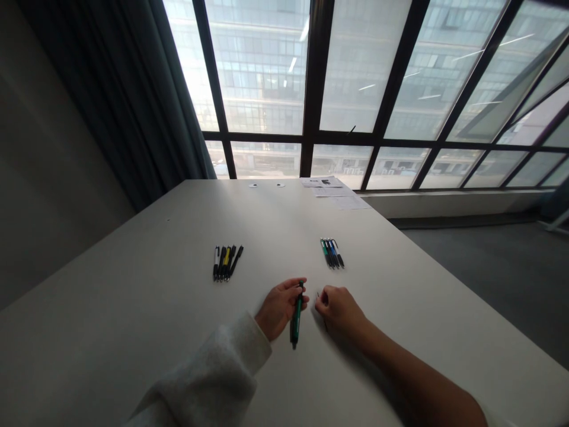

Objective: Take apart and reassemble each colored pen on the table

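Entry, from my remote view: left hand [280, 308], fingers closed on a green pen [296, 314]; right hand [338, 309] beside the pen, fingers curled, any hold unclear; dark pens [228, 263], blue pens [332, 253] beyond it.

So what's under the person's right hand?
The right hand rests on the white table. Small dark bits show beside its fingers, too small to identify; anything beneath the palm is hidden.
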### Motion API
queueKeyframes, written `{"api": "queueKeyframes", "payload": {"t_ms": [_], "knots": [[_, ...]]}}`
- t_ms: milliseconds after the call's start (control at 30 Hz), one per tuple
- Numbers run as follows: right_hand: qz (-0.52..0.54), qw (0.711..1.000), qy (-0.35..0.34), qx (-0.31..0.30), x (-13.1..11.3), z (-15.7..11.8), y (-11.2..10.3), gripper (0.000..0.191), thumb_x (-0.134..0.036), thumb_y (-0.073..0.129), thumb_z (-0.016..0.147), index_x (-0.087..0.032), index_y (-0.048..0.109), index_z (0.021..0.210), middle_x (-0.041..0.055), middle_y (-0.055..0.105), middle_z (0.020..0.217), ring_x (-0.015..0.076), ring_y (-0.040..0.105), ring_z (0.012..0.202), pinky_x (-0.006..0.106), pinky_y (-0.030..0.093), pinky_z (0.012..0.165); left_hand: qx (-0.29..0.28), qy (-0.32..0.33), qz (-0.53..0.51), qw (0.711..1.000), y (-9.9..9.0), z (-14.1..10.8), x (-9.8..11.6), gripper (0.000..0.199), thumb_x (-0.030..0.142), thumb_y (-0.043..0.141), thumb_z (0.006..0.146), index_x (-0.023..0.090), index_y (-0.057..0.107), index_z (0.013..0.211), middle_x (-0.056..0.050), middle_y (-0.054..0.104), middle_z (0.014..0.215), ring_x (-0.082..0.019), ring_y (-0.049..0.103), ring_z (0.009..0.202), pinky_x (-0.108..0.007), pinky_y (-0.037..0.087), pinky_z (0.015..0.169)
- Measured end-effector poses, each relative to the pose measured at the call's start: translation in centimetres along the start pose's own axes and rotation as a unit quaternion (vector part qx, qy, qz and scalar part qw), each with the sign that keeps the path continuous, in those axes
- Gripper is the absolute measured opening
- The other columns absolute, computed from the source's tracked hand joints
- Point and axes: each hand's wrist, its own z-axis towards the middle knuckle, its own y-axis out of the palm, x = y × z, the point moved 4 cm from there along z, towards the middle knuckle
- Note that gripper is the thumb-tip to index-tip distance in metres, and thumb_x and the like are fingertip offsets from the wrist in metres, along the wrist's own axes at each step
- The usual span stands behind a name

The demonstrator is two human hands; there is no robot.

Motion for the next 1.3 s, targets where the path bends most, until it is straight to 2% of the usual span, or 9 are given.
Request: {"api": "queueKeyframes", "payload": {"t_ms": [267,433,567,667,767,867,967,1100,1300], "knots": [[-0.020,1.000,0.003,-0.001,0.1,-0.1,0.4,0.022,-0.028,0.054,0.092,-0.014,0.068,0.083,0.0129,0.073,0.081,0.0189,0.065,0.070,0.026,0.033,0.059,-0.002,0.006,0.011,1.000,0.0,-0.1,0.0,0.020,0.004,0.065,0.080,0.009,0.067,0.099,-0.006,0.066,0.081,-0.014,0.068,0.063,-0.026,0.056,0.062],[-0.017,1.000,-0.004,-0.003,-0.1,-0.2,0.3,0.020,-0.027,0.055,0.091,-0.015,0.069,0.083,0.0120,0.073,0.080,0.0181,0.065,0.067,0.026,0.035,0.059,-0.001,0.021,0.036,0.999,0.0,-0.1,0.1,0.021,0.006,0.070,0.079,0.011,0.067,0.100,-0.005,0.065,0.083,-0.015,0.070,0.066,-0.028,0.059,0.067],[-0.008,1.000,-0.013,0.010,-0.2,-0.2,-1.2,0.023,-0.028,0.056,0.090,-0.016,0.069,0.075,0.0097,0.074,0.076,0.0182,0.064,0.068,0.026,0.037,0.063,0.014,0.045,0.088,0.995,-0.3,0.1,0.4,0.024,0.011,0.076,0.076,0.012,0.067,0.099,-0.005,0.063,0.085,-0.017,0.071,0.069,-0.032,0.060,0.072],[0.024,0.998,-0.004,0.066,0.3,0.0,-3.4,0.029,-0.032,0.053,0.091,-0.018,0.066,0.068,0.0070,0.072,0.071,0.0175,0.062,0.064,0.027,0.038,0.063,0.031,0.081,0.156,0.984,-0.9,0.5,1.0,0.025,0.015,0.078,0.075,0.012,0.068,0.097,-0.004,0.063,0.085,-0.018,0.071,0.071,-0.034,0.060,0.073],[0.072,0.990,0.016,0.121,1.5,0.2,-5.3,0.031,-0.034,0.054,0.089,-0.019,0.062,0.063,0.0040,0.069,0.065,0.0164,0.059,0.059,0.027,0.038,0.062,0.041,0.130,0.253,0.958,-1.4,0.7,2.1,0.024,0.018,0.080,0.071,0.013,0.072,0.093,-0.003,0.064,0.076,-0.016,0.066,0.069,-0.030,0.056,0.068],[0.080,0.988,0.033,0.129,2.7,0.6,-6.1,0.032,-0.036,0.054,0.087,-0.019,0.060,0.062,0.0034,0.067,0.063,0.0165,0.059,0.059,0.027,0.038,0.061,0.042,0.188,0.356,0.915,-1.7,0.5,3.0,0.024,0.020,0.083,0.065,0.016,0.075,0.087,-0.002,0.064,0.071,-0.014,0.056,0.063,-0.027,0.048,0.065],[0.074,0.989,0.038,0.121,3.3,0.9,-5.9,0.032,-0.037,0.053,0.087,-0.019,0.060,0.061,0.0041,0.068,0.065,0.0171,0.059,0.061,0.027,0.038,0.062,0.028,0.239,0.438,0.866,-1.5,0.2,3.3,0.020,0.021,0.082,0.065,0.020,0.076,0.084,-0.001,0.063,0.071,-0.015,0.048,0.061,-0.028,0.043,0.068],[0.069,0.991,0.035,0.109,3.4,1.0,-5.4,0.031,-0.035,0.053,0.086,-0.019,0.060,0.060,0.0048,0.068,0.065,0.0170,0.059,0.060,0.027,0.037,0.060,0.011,0.280,0.515,0.810,-1.3,-0.1,2.8,0.009,0.024,0.076,0.071,0.022,0.074,0.080,-0.002,0.059,0.070,-0.019,0.049,0.067,-0.030,0.040,0.073],[0.058,0.993,0.026,0.100,3.2,1.0,-5.0,0.030,-0.033,0.053,0.086,-0.018,0.061,0.061,0.0048,0.068,0.065,0.0160,0.057,0.059,0.027,0.036,0.060,0.023,0.301,0.588,0.751,-1.3,-0.1,2.5,0.006,0.027,0.069,0.078,0.021,0.069,0.077,-0.003,0.058,0.072,-0.022,0.052,0.073,-0.031,0.038,0.073]]}}
